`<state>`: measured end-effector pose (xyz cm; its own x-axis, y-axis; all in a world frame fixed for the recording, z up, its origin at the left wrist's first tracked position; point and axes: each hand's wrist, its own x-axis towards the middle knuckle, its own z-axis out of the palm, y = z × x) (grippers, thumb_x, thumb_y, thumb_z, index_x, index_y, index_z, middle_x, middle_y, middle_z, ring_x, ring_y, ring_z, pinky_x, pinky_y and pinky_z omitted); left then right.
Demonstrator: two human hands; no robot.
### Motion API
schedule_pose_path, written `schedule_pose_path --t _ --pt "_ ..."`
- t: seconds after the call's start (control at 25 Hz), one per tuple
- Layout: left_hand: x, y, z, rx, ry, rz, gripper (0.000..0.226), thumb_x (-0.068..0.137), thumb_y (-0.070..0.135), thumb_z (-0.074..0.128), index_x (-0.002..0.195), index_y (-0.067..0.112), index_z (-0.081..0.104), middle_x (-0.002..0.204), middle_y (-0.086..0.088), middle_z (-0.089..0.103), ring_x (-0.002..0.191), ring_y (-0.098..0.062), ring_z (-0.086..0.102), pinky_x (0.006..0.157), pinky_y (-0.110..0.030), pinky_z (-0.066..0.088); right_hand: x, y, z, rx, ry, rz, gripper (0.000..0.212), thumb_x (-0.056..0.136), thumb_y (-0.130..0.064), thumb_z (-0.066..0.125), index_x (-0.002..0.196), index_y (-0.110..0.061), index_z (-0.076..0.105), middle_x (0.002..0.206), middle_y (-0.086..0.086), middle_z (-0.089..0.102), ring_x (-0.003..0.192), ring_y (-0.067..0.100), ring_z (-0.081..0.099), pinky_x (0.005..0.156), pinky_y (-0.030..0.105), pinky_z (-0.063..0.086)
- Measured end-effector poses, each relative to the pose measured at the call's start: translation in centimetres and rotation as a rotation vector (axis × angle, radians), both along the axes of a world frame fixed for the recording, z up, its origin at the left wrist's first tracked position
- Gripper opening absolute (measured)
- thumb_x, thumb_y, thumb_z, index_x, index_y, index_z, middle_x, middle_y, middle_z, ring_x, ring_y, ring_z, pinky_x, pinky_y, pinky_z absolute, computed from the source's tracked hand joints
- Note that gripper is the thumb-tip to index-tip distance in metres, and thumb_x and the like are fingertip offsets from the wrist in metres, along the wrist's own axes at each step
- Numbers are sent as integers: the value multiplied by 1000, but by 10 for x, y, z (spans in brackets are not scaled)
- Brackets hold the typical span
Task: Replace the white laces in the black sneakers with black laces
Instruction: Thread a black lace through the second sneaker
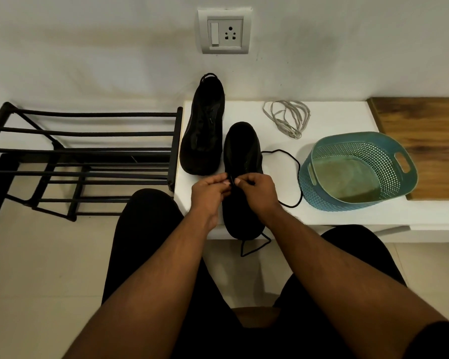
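Two black sneakers stand on a white bench (335, 117). The near sneaker (241, 149) lies in front of me, the far sneaker (204, 130) to its left, leaning toward the wall. My left hand (209, 191) and my right hand (257, 189) meet over the middle of the near sneaker, and each pinches the black lace (294, 161) with its fingertips. The lace loops out to the right of the shoe, and one end hangs off the bench's front edge. A bundle of white laces (287, 117) lies loose at the back of the bench.
A teal perforated basket (358, 172) stands right of the near sneaker, partly on a wooden board (425, 133). A black metal shoe rack (81, 161) stands left of the bench. A wall socket (224, 31) is above. My knees are below the bench edge.
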<state>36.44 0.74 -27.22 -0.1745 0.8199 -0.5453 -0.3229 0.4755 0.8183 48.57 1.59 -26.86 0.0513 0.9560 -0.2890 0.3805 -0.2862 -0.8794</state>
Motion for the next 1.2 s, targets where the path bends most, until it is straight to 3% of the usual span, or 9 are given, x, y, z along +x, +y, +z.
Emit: schedule_pose_path --t 0.2,0.44,0.6,0.68,0.8,0.92,1.04,1.12,1.2 --pt "22 -5 -7 7 15 219 23 84 1 71 105 11 72 100 -5 73 96 -17 69 89 -30 56 8 -12 15 -56 112 200 36 96 3 45 125 -10 62 98 -15 62 83 -13 59 75 1 44" --pt "31 3 -3 107 317 210 25 94 2 55 113 17 52 99 -2 59 90 -14 59 79 -19 49 11 -10 8 -109 180 110 55 89 8 54 139 -16 48 107 -6 60 96 6 59 76 8 47" --pt "-8 19 38 106 -191 555 23 100 2 41 107 24 42 96 -7 53 75 -18 57 78 -30 53 17 -5 10 -181 110 133 42 87 7 58 125 -9 59 103 0 62 97 16 60 78 17 50" --pt "-47 22 69 248 -437 680 26 100 -1 35 104 24 44 83 -2 50 56 -10 48 55 -23 49 15 -4 11 -200 111 100 34 92 0 55 124 -10 61 105 1 63 101 17 60 87 24 50" --pt "-69 12 87 362 113 496 22 98 7 47 99 28 53 84 4 55 58 -8 49 49 -25 40 12 -3 10 -217 102 87 30 97 -7 48 122 -13 63 108 1 63 101 17 59 90 26 48" --pt "-40 -4 52 117 935 -410 35 92 51 57 109 21 64 105 -2 65 96 -23 63 78 -33 49 14 -2 10 -212 65 106 37 95 2 40 122 -12 62 108 4 64 100 18 60 82 22 48" --pt "-21 -9 31 -39 1050 -748 41 88 54 60 74 15 62 71 -2 63 68 -19 63 63 -30 45 15 -5 12 -191 20 153 43 93 7 38 127 -10 59 106 3 63 99 17 60 78 18 47" --pt "-28 -7 53 98 700 -284 35 90 41 64 65 17 62 54 6 53 50 -9 50 52 -24 40 17 -5 11 -171 1 160 43 95 4 40 130 -12 58 112 4 64 108 22 60 87 23 49" --pt "-64 -6 91 307 511 536 32 92 38 61 65 21 61 55 9 51 50 -3 43 50 -19 37 18 -3 11 -137 -60 158 41 95 -1 44 132 -15 58 125 6 63 120 25 55 103 31 45"
